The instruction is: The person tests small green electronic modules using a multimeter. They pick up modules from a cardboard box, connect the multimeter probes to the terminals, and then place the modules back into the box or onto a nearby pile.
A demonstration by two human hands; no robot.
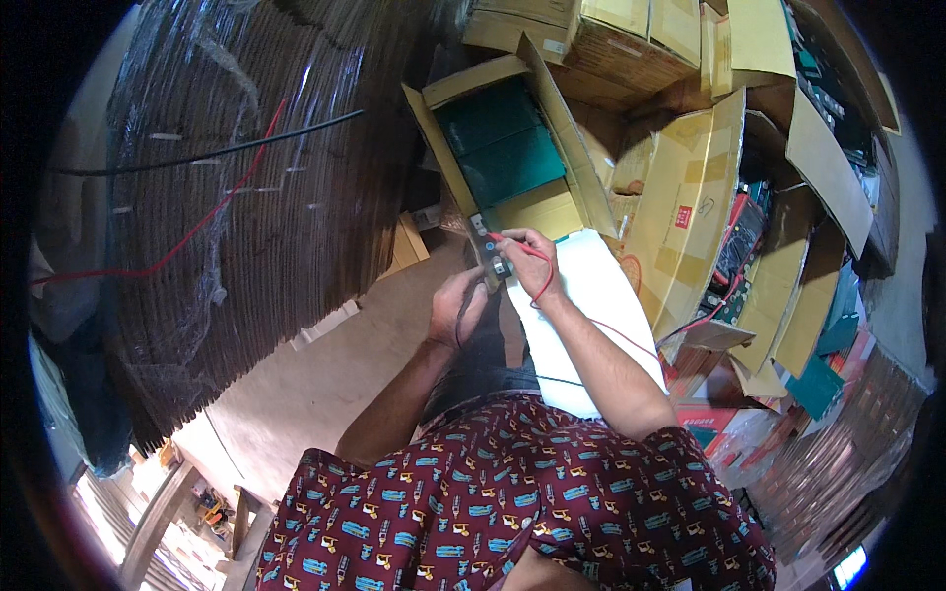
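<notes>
Fingers (518, 234) of the right hand (541, 262) are curled round a red probe (535, 253), its front end over the upper part of a narrow dark board (490, 248). Left hand (459, 304): fingers grasping near the board's lower end, a dark lead (459, 333) looping below them; whether they also grip a second probe, cannot tell. Board location: between the two hands, beside the near-left corner of an open carton (594, 202) with green boxes (505, 148) in it. White sheet (594, 295) lies just right of it.

Risks, judged: the probe could skid off a small part and bridge its neighbour if the right wrist shifts; actual contact is too small to confirm. Board could tilt under probe pressure, since the visible hold is near one end. Red lead (619, 335), trailing past the right forearm, could snag and drag the probe sideways.
</notes>
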